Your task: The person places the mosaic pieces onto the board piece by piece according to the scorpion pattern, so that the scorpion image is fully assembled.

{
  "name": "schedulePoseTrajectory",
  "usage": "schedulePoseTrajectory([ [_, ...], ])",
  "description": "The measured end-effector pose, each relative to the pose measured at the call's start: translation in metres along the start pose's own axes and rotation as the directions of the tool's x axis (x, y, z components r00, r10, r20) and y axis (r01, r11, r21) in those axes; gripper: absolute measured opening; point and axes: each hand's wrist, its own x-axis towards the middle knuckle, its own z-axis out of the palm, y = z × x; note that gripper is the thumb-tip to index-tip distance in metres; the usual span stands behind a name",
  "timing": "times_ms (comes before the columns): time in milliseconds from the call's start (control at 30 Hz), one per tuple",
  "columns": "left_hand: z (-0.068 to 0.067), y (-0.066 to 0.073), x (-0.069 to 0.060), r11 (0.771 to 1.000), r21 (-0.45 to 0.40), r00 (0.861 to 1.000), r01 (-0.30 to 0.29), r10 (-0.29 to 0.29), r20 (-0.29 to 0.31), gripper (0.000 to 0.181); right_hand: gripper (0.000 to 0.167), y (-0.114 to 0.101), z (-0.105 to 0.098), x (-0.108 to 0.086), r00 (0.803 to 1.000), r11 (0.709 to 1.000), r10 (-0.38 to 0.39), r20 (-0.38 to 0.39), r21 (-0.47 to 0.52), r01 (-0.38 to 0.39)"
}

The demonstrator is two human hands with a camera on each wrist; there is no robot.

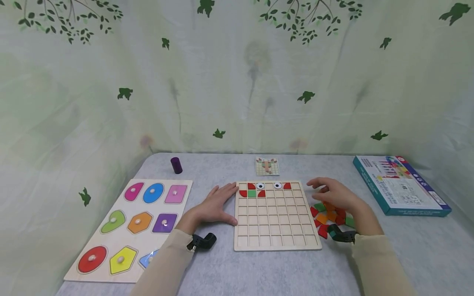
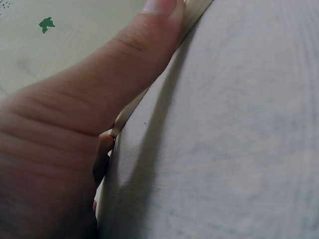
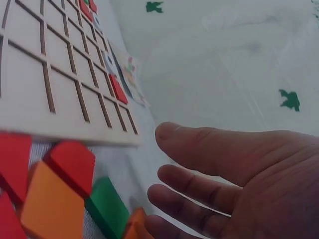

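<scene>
A wooden grid board (image 1: pixel 274 226) lies on the table in the head view. Its top rows hold several red rounded pieces, a green square (image 1: pixel 252 193) and two eye pieces (image 1: pixel 260 186). My left hand (image 1: pixel 214 205) rests along the board's left edge, fingers extended; in the left wrist view its thumb (image 2: pixel 134 50) touches the edge. To the right of the board, my right hand (image 1: pixel 338 195) hovers by a loose pile of red, orange and green pieces (image 1: pixel 321 218). Its fingers are loosely bent, and nothing shows between them in the right wrist view, where an orange piece (image 3: pixel 52 204) lies nearby.
Behind the board lies a small pattern card (image 1: pixel 267 166). A knobbed shape puzzle (image 1: pixel 129 207) covers the table's left, partly under my left forearm, with a dark purple cylinder (image 1: pixel 176 165) beyond it. At the far right sits a flat teal-edged box (image 1: pixel 370 181).
</scene>
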Motion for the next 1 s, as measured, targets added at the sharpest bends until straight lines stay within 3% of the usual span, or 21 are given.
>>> schedulePoseTrajectory([
  [467,-0.001,-0.002,0.000,1.000,0.003,1.000,-0.008,0.008,-0.004,0.114,0.045,0.024,-0.008,-0.001,0.996,0.996,0.089,0.015,-0.023,-0.088],
  [767,-0.001,0.000,0.001,1.000,0.008,1.000,-0.006,0.006,-0.002,0.113,0.043,0.031,-0.012,-0.004,0.997,0.997,0.062,0.035,-0.057,-0.060],
  [1000,-0.001,0.000,0.001,1.000,0.010,1.000,-0.010,0.010,-0.005,0.113,0.038,0.034,-0.010,-0.002,0.997,0.995,0.081,0.018,-0.059,-0.080],
])
